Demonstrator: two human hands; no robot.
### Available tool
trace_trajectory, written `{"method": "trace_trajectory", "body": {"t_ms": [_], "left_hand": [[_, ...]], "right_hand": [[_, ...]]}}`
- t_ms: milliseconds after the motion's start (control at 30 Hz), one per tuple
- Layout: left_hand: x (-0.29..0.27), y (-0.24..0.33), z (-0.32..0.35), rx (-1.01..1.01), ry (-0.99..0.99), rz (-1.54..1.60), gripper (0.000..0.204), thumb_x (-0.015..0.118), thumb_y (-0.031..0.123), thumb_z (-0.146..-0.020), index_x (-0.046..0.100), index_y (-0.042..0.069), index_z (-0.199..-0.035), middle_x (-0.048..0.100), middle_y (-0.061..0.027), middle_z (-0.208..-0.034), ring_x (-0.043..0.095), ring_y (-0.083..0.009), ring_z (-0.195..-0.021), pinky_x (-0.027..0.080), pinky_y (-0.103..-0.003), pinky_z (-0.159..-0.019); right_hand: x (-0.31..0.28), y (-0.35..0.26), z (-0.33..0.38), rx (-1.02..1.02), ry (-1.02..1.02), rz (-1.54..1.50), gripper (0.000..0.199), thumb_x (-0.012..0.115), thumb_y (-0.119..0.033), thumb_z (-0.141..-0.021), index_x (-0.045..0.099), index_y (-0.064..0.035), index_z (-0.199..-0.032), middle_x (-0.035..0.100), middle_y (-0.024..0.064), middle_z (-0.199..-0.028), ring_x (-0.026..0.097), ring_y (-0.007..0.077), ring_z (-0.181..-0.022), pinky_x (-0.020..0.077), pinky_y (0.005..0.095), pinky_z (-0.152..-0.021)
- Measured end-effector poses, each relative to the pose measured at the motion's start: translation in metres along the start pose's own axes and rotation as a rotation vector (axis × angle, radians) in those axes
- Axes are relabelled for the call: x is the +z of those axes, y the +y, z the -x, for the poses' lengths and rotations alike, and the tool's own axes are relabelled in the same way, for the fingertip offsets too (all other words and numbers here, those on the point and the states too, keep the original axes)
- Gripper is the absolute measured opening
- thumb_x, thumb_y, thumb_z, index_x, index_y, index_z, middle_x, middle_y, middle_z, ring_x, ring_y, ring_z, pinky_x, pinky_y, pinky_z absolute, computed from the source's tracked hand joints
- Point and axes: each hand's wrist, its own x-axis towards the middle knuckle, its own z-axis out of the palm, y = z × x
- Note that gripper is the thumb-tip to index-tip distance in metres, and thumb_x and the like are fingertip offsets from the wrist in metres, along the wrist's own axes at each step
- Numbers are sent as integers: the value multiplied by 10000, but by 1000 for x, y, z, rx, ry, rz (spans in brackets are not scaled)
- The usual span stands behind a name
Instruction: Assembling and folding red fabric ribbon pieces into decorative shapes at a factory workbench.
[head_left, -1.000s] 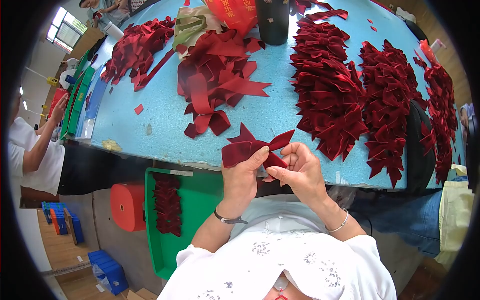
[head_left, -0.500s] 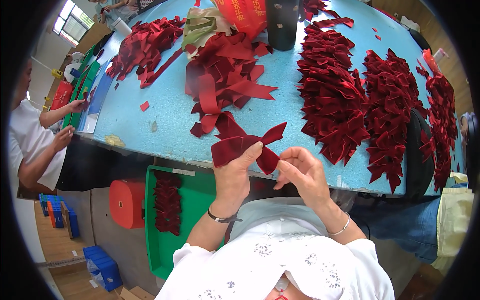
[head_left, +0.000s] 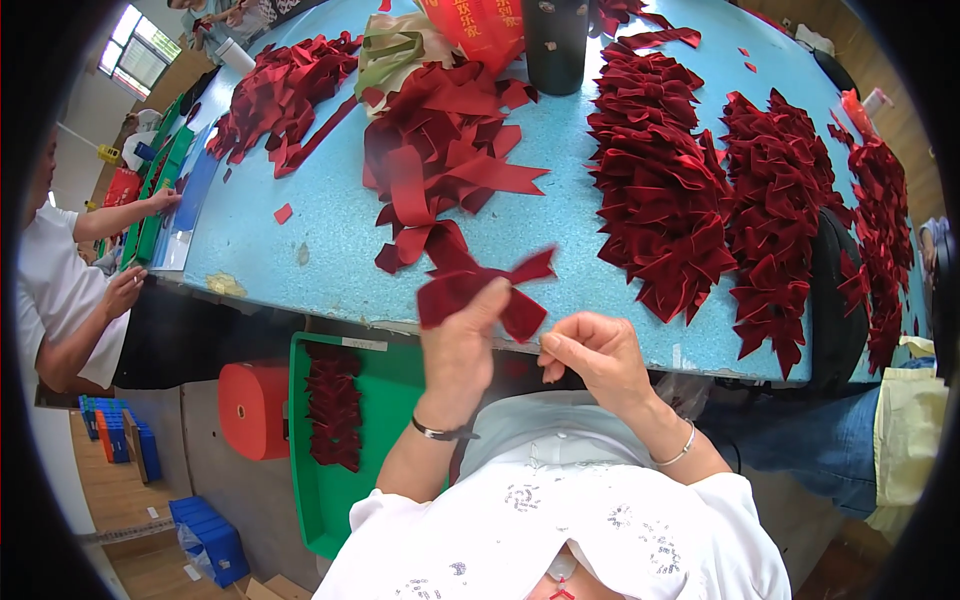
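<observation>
My left hand holds a dark red velvet bow by its middle, just above the near edge of the light blue table. The bow is blurred. My right hand hovers beside it on the right, thumb and fingers pinched together, apart from the bow; I cannot tell whether a thin thread runs between them. Directly beyond the bow lies a pile of loose red ribbon strips. Large heaps of finished red bows cover the table's right half.
A green tray with several bows stands below the table at my left, next to a red stool. A dark cylinder and a red bag stand at the far edge. Another person's arms work at the left.
My left hand has lifted the bow up and left over the table edge. My right hand has let go of it and drawn slightly away to the right.
</observation>
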Motion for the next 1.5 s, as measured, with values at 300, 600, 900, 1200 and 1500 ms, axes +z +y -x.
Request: {"method": "trace_trajectory", "body": {"t_ms": [300,600,900,1200,1500], "left_hand": [[3,12,9,87,-128,-40,136,697,-9,-777,622,31,-882,641,-37,-841,602,-126,-775,471,-264,-721],[6,9,17,61,-207,-143,92,693,32,-797,637,29,-869,649,-27,-820,590,-112,-743,432,-246,-665],[1,18,13,-53,-177,-32,91,683,-2,-791,640,42,-859,650,-32,-827,611,-119,-761,477,-254,-697],[9,15,28,-86,-338,-123,134,696,-31,-765,644,34,-871,658,-44,-844,622,-122,-754,493,-253,-682],[0,0,21,-104,-230,-187,160,710,-42,-744,648,38,-868,666,-53,-844,630,-123,-756,504,-253,-703]], "right_hand": [[16,-13,-3,63,88,-168,166,628,-116,-874,617,47,-842,637,84,-711,604,117,-598,515,241,-553],[11,-11,2,73,-53,-34,202,619,-175,-882,629,7,-797,629,42,-682,570,73,-565,445,211,-501],[-13,-7,14,-61,152,-99,142,617,-102,-872,623,36,-839,638,80,-717,604,118,-618,468,230,-530],[1,-21,-4,-215,181,-25,105,637,-75,-857,646,29,-867,621,30,-811,552,61,-738,436,198,-612],[5,-3,-5,-298,328,128,58,667,-55,-839,672,2,-846,598,-6,-675,490,31,-579,379,175,-492]]}}
